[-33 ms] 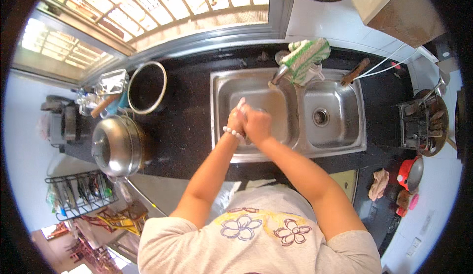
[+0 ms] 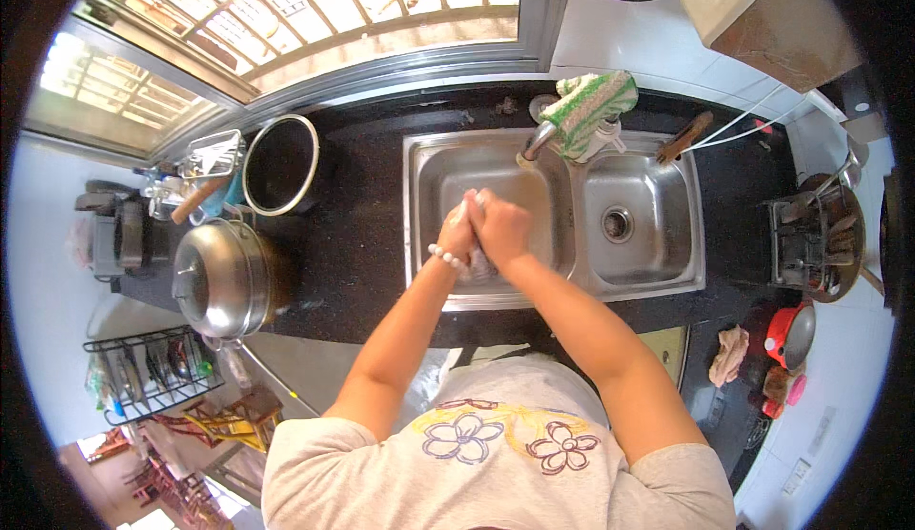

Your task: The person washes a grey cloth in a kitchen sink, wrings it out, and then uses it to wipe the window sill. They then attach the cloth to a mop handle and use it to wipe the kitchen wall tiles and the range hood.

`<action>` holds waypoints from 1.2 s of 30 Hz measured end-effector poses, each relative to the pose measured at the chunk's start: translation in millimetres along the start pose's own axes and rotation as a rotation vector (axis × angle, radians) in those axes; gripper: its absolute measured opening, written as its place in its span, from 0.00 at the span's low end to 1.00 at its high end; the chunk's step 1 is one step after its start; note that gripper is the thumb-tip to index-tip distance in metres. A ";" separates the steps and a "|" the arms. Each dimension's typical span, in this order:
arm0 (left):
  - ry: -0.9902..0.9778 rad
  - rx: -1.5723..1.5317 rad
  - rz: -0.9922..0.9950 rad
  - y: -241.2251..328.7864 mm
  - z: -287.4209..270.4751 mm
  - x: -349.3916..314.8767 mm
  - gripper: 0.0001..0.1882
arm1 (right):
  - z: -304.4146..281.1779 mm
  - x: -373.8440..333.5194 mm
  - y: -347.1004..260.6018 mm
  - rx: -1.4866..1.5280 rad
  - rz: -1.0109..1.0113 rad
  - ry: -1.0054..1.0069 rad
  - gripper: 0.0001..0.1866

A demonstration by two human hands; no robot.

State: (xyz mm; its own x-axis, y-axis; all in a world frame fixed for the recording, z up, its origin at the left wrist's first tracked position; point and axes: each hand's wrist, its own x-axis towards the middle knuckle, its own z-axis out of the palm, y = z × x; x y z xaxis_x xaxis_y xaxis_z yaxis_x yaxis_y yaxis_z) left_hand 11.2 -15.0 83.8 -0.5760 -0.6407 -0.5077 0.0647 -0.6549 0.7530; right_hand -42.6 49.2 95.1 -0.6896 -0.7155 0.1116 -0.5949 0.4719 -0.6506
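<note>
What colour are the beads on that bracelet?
White; the bracelet shows best in the head view.

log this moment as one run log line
left hand: against right hand, white bracelet on wrist | between hands: unclear | location: over larger sink basin | tap: striped towel draped over it

The sink [image 2: 667,244] is smooth, shiny metal — the surface [image 2: 353,215] smooth and glossy; the towel [image 2: 589,115] is rough, fluffy cloth, the pot [image 2: 214,277] polished metal — the shirt [image 2: 381,473] matt cloth.
</note>
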 end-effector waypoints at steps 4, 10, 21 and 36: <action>-0.134 0.319 -0.056 10.4 -17.3 4.1 0.27 | -10.8 21.6 33.6 0.135 0.071 -0.130 0.23; -0.174 0.426 0.111 18.0 -33.4 14.6 0.22 | -41.6 23.0 18.7 0.474 0.126 -0.495 0.22; -0.358 0.600 0.185 39.9 -39.1 -15.0 0.12 | -49.4 14.0 16.7 0.472 0.011 -0.108 0.11; -0.045 0.518 0.140 -29.6 -68.1 13.9 0.12 | -9.9 -13.2 -1.0 0.519 0.190 0.074 0.10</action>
State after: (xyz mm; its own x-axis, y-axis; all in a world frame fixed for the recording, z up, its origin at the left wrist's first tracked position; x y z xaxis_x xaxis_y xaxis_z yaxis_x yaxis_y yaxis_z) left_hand 56.8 -31.8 26.0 -0.6254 -0.6829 -0.3775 -0.2604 -0.2734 0.9260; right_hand -37.1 63.2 101.7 -0.8035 -0.5953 -0.0036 -0.1886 0.2603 -0.9469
